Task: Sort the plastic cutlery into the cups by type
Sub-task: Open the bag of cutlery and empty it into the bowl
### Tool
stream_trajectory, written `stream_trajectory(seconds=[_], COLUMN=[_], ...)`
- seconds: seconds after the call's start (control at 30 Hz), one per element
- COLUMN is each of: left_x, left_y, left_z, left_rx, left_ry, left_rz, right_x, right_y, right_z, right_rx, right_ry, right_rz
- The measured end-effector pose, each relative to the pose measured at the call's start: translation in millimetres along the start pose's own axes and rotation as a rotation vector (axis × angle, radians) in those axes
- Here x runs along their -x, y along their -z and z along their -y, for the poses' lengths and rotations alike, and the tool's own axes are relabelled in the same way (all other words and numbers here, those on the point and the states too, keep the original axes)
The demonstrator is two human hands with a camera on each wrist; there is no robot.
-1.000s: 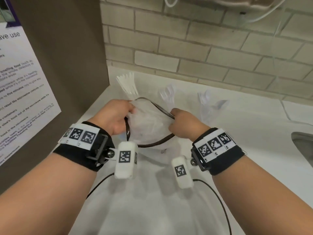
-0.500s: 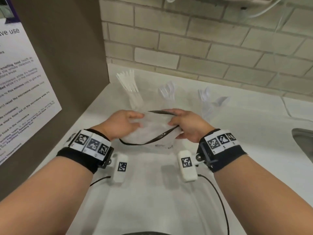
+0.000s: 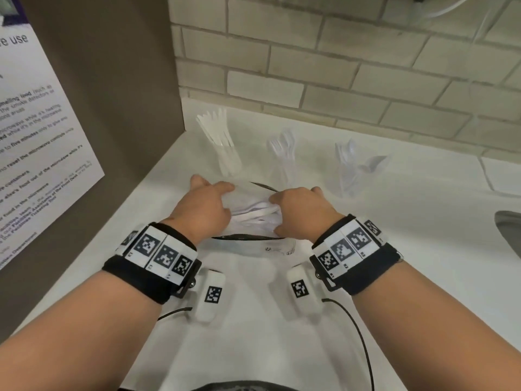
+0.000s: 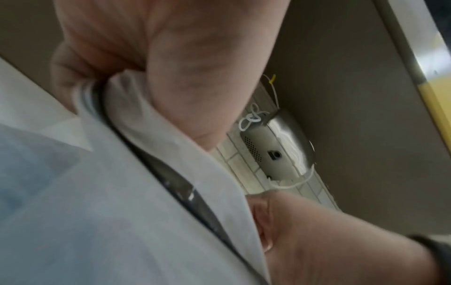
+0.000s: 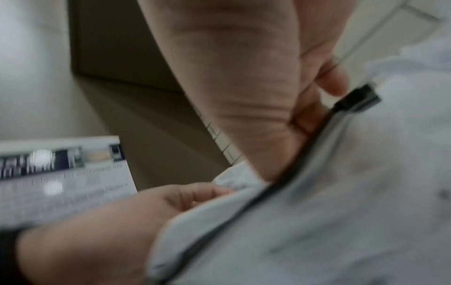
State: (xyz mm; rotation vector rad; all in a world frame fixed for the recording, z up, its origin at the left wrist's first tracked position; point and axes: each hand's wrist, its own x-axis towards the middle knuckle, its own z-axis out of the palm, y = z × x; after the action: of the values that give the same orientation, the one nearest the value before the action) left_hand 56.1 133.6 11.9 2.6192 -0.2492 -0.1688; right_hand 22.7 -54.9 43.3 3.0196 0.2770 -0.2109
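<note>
A clear plastic zip bag (image 3: 253, 221) with a black zip strip lies on the white counter, with white cutlery (image 3: 253, 213) showing inside its mouth. My left hand (image 3: 205, 204) pinches the bag's left edge (image 4: 102, 100). My right hand (image 3: 298, 207) grips the right edge by the black slider (image 5: 358, 100). Behind the bag stand three clear cups: the left cup (image 3: 229, 162) holds white knives, the middle cup (image 3: 282, 162) clear forks, the right cup (image 3: 348, 176) clear spoons.
A brown panel (image 3: 107, 108) with a printed notice (image 3: 36, 142) walls off the left side. A brick wall (image 3: 338, 66) runs along the back. A sink's rim (image 3: 507, 235) shows at the right edge. Thin black cables (image 3: 358, 334) trail over the counter near me.
Both hands have lowered the bag to the counter and moved it away from me toward the cups. Its mouth, held up and wide a second ago, now lies flatter.
</note>
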Motion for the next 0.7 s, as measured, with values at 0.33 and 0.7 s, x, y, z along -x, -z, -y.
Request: stream_trajectory(seconds=[0.33, 0.7], left_x=[2.5, 5.2], left_y=[2.5, 28.3], left_z=[-8.1, -37.9], left_rx=[-0.43, -0.078], left_ry=[-0.16, 0.059], left_rz=[0.115, 0.407], right_x=[-2.6, 11.2], right_y=[-16.9, -10.0], right_z=[-2.5, 16.5], right_rx=[-0.134, -0.239], right_ry=[0.043, -0.024], right_rz=[0.009, -0.044])
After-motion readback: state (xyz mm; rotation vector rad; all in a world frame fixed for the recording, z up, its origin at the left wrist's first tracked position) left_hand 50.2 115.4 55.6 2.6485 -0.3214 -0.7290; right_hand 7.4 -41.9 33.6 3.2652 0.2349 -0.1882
